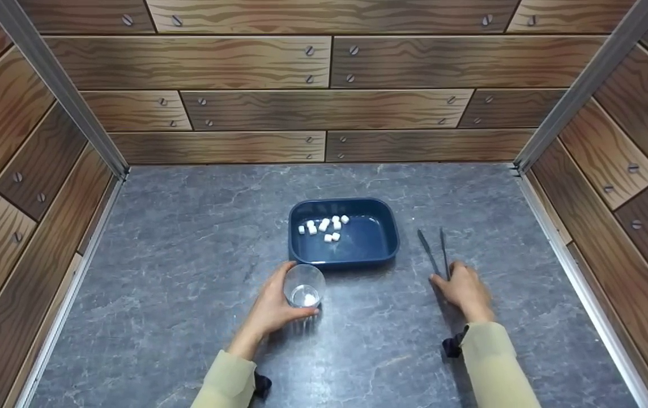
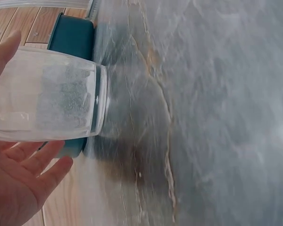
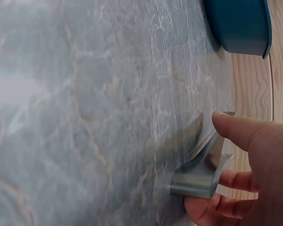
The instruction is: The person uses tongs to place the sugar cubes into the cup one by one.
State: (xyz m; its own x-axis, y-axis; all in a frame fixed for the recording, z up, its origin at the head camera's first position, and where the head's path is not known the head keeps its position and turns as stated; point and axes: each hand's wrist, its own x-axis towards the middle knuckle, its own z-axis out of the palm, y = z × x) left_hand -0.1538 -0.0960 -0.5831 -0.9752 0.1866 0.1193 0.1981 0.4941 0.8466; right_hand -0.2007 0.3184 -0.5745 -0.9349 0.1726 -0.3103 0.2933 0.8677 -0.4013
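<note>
A clear cup (image 1: 303, 277) stands upright by the near left edge of a dark blue tray (image 1: 366, 241). My left hand (image 1: 270, 309) is around the cup, thumb on one side and fingers on the other. A white spot shows at the cup's bottom. Several small white cubes (image 1: 324, 225) lie in the tray, mostly in its left half. To the right, my right hand (image 1: 468, 292) holds metal tongs (image 3: 193, 183) between thumb and fingers. Their two arms are spread apart, tips pointing away from me, with nothing between them.
The grey marbled tabletop (image 1: 188, 238) extends around the tray. Wood-patterned panels (image 1: 256, 110) wall it at the back and both sides, with metal strips (image 1: 579, 277) along the side edges.
</note>
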